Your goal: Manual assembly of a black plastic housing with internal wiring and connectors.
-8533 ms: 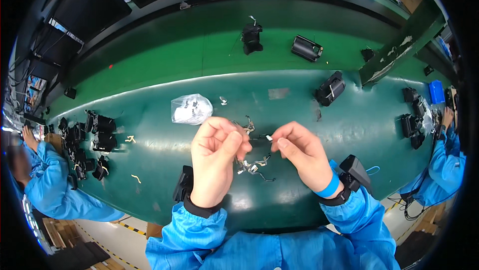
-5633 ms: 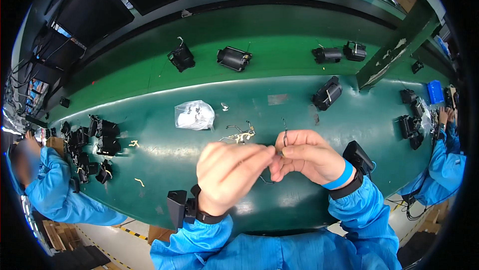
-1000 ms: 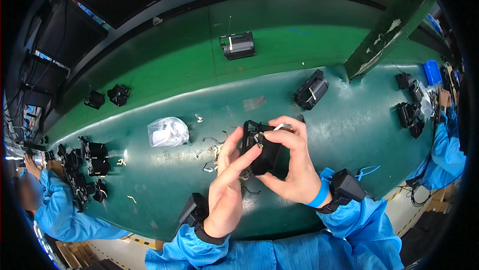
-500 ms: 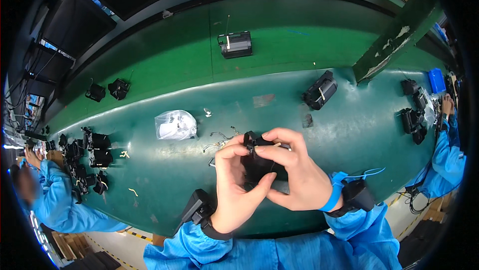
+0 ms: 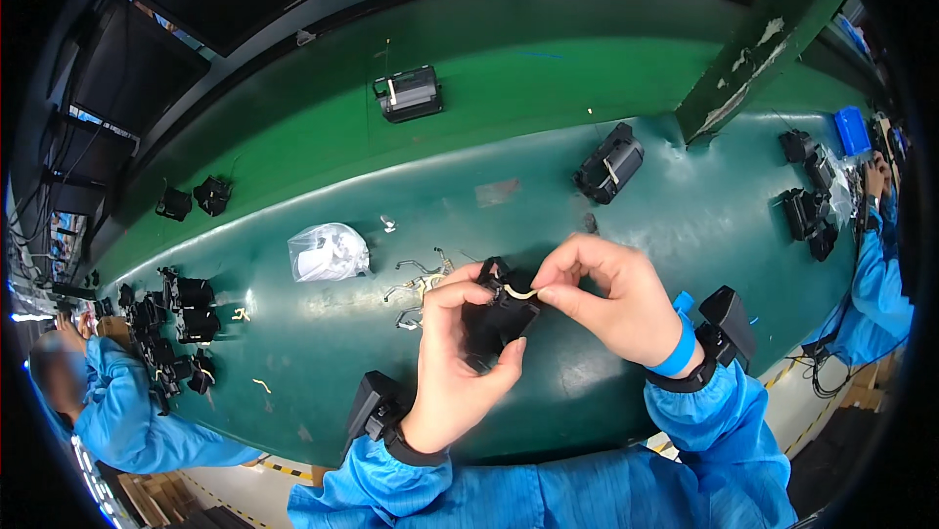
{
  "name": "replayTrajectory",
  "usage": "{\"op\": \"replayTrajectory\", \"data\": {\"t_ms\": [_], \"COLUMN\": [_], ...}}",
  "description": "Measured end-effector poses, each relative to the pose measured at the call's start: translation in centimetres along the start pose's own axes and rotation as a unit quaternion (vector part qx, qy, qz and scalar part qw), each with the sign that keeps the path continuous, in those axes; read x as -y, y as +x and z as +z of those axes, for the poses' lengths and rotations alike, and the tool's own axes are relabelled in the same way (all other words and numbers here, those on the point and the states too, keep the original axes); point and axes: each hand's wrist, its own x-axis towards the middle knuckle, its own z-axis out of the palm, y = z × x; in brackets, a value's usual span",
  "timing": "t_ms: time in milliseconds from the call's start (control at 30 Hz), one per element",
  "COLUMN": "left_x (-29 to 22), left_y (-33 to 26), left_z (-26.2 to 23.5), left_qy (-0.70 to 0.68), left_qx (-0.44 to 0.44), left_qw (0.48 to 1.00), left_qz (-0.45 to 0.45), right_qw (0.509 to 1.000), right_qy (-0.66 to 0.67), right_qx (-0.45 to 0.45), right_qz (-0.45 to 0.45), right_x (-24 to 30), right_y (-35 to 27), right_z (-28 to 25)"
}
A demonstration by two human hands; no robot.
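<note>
My left hand grips a small black plastic part from below and behind, just above the green bench. My right hand pinches a thin pale metal clip against the top of that part with thumb and forefinger. Several more of these pale clips lie loose on the bench just left of my hands. Both wrists carry black strapped devices, and my right wrist has a blue band.
A crumpled clear bag lies to the left. Black parts sit on the bench and on the upper belt. A pile of black parts lies by a person in blue at left; another person works at far right.
My hands, which first worked only loose clips, picked up a black part. Over the last second it dropped from chest height toward the bench, and my right fingers brought a clip onto its top.
</note>
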Motion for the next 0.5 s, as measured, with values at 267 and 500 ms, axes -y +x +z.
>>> {"op": "replayTrajectory", "data": {"t_ms": [267,500], "left_x": [-0.6,-2.2], "left_y": [0.2,0.6], "left_z": [-1.1,-2.2], "left_qy": [-0.320,-0.485], "left_qx": [0.075,0.127], "left_qw": [0.925,0.817], "left_qz": [-0.191,-0.286], "right_qw": [0.834,0.775], "right_qy": [-0.370,-0.411], "right_qx": [-0.142,-0.172], "right_qz": [-0.384,-0.448], "right_x": [-0.6,-0.6], "right_y": [0.8,0.5], "right_z": [0.0,0.1]}}
